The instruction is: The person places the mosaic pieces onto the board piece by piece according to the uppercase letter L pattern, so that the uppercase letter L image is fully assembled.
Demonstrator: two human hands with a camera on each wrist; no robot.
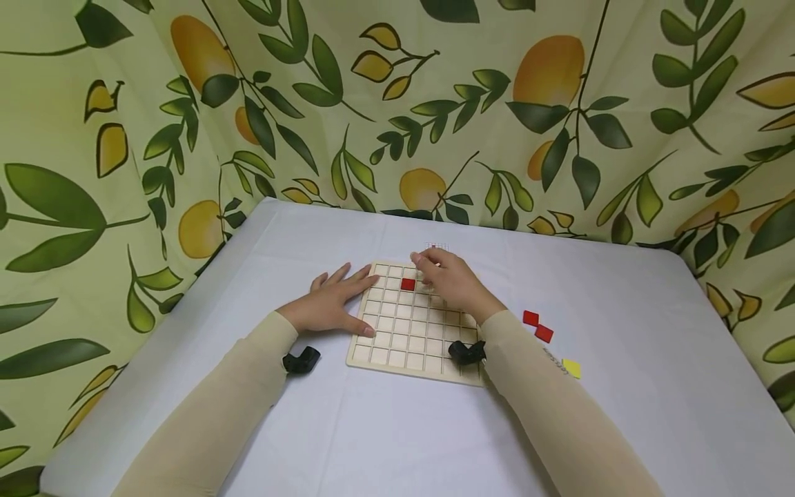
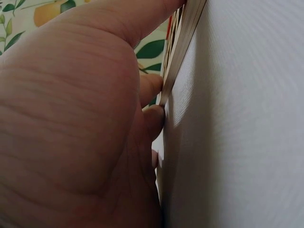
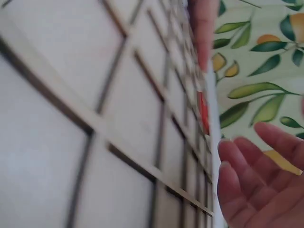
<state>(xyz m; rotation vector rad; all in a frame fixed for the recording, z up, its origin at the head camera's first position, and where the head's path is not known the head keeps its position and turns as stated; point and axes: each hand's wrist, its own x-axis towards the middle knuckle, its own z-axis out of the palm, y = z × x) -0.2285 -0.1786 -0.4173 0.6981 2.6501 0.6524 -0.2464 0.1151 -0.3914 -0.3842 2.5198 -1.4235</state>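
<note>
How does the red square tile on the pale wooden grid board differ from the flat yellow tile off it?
Colour: the red square tile is red, the flat yellow tile yellow. Place: the red one sits on the pale wooden grid board; the yellow one lies on the white table, beside the beige right sleeve. Both look small and flat.

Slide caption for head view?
Left hand touches pale wooden grid board; right hand over it, near a red square tile.

head: high, forward-down | wrists: close, low, rolled sideways | shared: grid board
</note>
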